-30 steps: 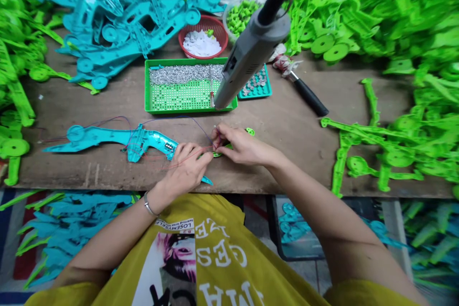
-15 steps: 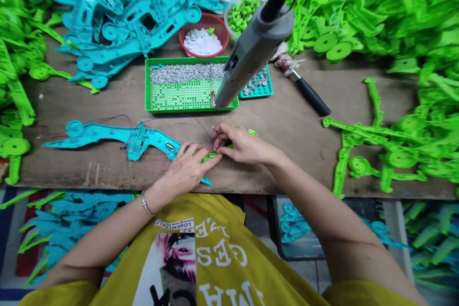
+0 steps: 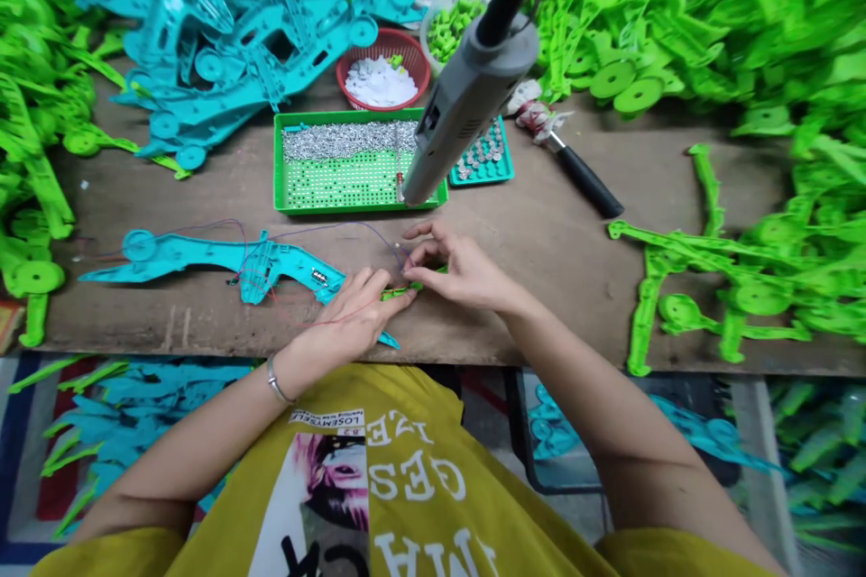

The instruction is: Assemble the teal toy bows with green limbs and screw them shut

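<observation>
Person is wearing a mustard-yellow T-shirt (image 3: pixel 474 514) bearing white lettering and a printed graphic; a thin silver bracelet (image 3: pixel 273 380) is sitting at the left hand's (image 3: pixel 348 325) wrist.

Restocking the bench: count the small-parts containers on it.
4. Green screw tray at centre; small teal tray to its right, partly behind the hanging grey tool; red basket behind; clear bowl of green pieces beside it. Piles may hide more.

- A small assembly workshop for plastic toys.
- Heaps of green parts (image 3: pixel 710 9) and blue parts (image 3: pixel 236 27) crowd the wooden bench (image 3: pixel 541 225).
- A tray of screws (image 3: pixel 348 160) sits under a hanging power screwdriver (image 3: pixel 466 108).
</observation>
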### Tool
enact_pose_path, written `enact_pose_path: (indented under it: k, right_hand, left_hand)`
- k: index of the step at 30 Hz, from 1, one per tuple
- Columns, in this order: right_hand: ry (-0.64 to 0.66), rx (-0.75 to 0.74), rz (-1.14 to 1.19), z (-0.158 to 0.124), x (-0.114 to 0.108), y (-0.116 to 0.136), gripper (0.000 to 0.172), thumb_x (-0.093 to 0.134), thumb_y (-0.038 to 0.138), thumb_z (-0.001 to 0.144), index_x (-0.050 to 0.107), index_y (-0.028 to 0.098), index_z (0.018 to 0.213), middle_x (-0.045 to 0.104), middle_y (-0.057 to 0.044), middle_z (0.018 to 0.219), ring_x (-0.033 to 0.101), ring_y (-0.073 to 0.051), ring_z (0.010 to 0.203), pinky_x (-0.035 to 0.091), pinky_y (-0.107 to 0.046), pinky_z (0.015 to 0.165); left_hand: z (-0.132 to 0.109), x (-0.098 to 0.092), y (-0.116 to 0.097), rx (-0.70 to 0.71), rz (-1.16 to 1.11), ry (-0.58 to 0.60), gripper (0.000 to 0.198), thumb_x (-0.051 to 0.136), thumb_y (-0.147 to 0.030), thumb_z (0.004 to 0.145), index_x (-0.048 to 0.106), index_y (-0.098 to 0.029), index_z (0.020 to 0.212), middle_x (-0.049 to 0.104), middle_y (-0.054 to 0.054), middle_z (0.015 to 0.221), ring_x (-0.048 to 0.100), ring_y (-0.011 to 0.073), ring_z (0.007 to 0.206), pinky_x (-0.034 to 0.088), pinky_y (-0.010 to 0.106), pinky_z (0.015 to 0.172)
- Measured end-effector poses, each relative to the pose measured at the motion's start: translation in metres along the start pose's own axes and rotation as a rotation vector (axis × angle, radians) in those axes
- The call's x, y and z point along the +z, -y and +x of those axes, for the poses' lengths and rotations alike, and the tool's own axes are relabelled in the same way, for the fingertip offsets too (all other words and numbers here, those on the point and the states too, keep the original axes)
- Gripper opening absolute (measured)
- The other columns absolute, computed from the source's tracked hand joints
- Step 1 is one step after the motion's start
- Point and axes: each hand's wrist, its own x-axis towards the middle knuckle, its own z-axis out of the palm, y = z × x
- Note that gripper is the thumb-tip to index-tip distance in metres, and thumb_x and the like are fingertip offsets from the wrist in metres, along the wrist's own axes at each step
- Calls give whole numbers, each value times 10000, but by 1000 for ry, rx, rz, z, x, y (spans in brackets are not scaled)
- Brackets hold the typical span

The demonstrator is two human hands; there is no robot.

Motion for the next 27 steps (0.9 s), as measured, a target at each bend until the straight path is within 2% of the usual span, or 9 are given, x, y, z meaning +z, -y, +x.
enact_pose_path:
  k: [5,9,11,14,16,18,21,24,27]
  right_hand:
    - [-173,28,-47,-9,3,-9,377,632,241,791,475,193,1130,680,5,771,646,-157,704,505,-326,738]
    - [-248,32,-116,-15,6,-12,351,625,223,802,499,194,1128,697,-8,807,661,-168,750,508,-350,799]
    - [-267,30,-130,-15,8,-13,334,618,222,814,505,197,1127,701,-8,819,664,-164,754,508,-354,818]
    - [-278,6,-148,-16,8,-12,329,618,209,814,516,198,1127,702,-5,816,663,-158,761,510,-347,824]
    - [-279,-35,-151,-19,6,-11,319,619,211,810,530,204,1117,704,-4,816,666,-154,756,520,-332,799]
    - [-271,-84,-164,-23,4,-8,271,617,219,812,558,211,1076,711,-7,825,671,-153,751,532,-317,769]
    - [-256,-117,-200,-32,4,-4,186,615,212,821,596,212,1007,718,-10,817,684,-157,749,543,-316,754]
    - [-267,-112,-201,-37,6,-5,162,620,192,823,614,200,985,721,-16,800,690,-157,729,551,-314,741]
    - [-292,-109,-221,-38,8,-8,101,648,203,820,642,192,921,734,-35,835,685,-155,711,551,-307,711]
  left_hand:
    - [-3,0,2,53,20,-9,478,427,-139,962,477,-272,1419,544,82,1110,503,222,1022,482,396,916]
    - [-13,5,-6,84,93,-219,456,438,-99,947,492,-220,1383,578,127,1265,523,245,1216,480,442,1008]
    - [-16,4,-18,196,113,-357,376,426,-91,951,538,-160,1303,653,127,1154,595,218,1135,513,401,979]
    - [-10,-4,-35,360,148,-447,223,458,-125,952,599,-145,1124,698,75,966,656,170,937,538,328,914]
    - [4,-12,-39,249,214,-461,177,515,-200,946,599,-148,1094,687,109,1090,635,220,1061,503,405,987]
    - [20,-20,-36,48,262,-408,320,584,-324,922,569,-129,1175,630,167,1238,523,323,1265,383,573,1091]
    - [36,-28,-27,-66,264,-253,415,652,-417,874,582,-112,1147,671,152,1066,557,362,1178,226,711,1116]
    - [36,-25,-21,-78,275,-238,226,671,-369,869,627,-152,915,657,64,823,619,272,885,275,671,1098]
    - [26,-14,-22,-71,273,-317,163,660,-324,884,632,-179,815,628,27,763,597,216,802,351,568,1061]
